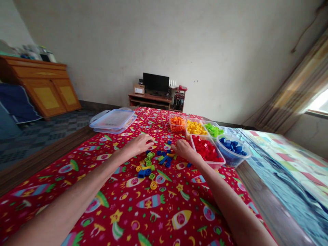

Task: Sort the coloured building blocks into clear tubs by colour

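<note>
My left hand (140, 144) rests on the red patterned cloth (133, 208) with its fingers curled down at the far edge of a small heap of loose bricks (153, 162) in green, blue and yellow. My right hand (182, 148) lies just right of the heap, fingers bent toward it. What either hand grips, if anything, is hidden. Right of my right hand stand clear tubs: red bricks (208, 150), blue bricks (232, 146), orange bricks (177, 123), yellow bricks (195, 127) and green bricks (213, 130).
Stacked clear lids (112, 120) lie at the cloth's far left. A wooden edge (263, 201) runs along the right, with a patterned mat beyond. A low desk with a monitor (155, 82) stands at the far wall, a wooden cabinet (48, 89) at left.
</note>
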`<state>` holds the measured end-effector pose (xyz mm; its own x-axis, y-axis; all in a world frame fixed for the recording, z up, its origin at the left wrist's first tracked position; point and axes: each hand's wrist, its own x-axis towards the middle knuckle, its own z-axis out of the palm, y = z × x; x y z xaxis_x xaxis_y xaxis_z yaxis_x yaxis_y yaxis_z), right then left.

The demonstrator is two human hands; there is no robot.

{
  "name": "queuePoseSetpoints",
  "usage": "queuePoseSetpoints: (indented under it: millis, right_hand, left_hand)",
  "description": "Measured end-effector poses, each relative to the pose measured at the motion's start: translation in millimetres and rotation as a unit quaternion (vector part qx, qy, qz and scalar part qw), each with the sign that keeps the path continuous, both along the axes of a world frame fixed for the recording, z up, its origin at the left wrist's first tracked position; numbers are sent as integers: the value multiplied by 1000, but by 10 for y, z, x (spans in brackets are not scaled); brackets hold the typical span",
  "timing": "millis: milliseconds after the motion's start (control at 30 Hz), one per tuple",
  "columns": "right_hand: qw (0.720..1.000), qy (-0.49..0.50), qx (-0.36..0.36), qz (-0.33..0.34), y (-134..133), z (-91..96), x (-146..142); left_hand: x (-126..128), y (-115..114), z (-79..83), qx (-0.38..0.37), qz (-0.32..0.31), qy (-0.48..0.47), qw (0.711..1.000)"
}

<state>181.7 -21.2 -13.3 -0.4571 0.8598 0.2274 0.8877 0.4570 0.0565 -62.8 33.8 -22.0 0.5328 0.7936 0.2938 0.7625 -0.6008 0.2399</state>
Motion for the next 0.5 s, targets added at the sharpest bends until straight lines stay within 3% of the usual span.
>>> queuePoseSetpoints:
  millis: [100, 200, 233, 333, 367, 433, 500]
  right_hand:
    - [984, 156, -75, -38, 86, 17, -82]
    - [930, 309, -184, -68, 175, 64, -185]
    - [900, 370, -221, -66, 188, 91, -194]
    - [758, 569, -317, -43, 198, 199, -108]
    - [722, 609, -326, -37, 212, 237, -46]
    - [670, 667, -323, -42, 292, 308, 109]
    - [643, 695, -315, -62, 458, 365, 289]
  left_hand:
    - [14, 96, -209, 29, 8, -45, 999]
    - [5, 193, -408, 22, -20, -103, 994]
    - [-5, 216, -451, 17, -27, -118, 992]
    - [-42, 238, -497, 7, -25, -141, 990]
    - [-52, 233, -494, 5, -23, -143, 989]
    - [-61, 215, -482, 9, -22, -144, 989]
    - [-61, 205, -483, 14, -21, -145, 989]
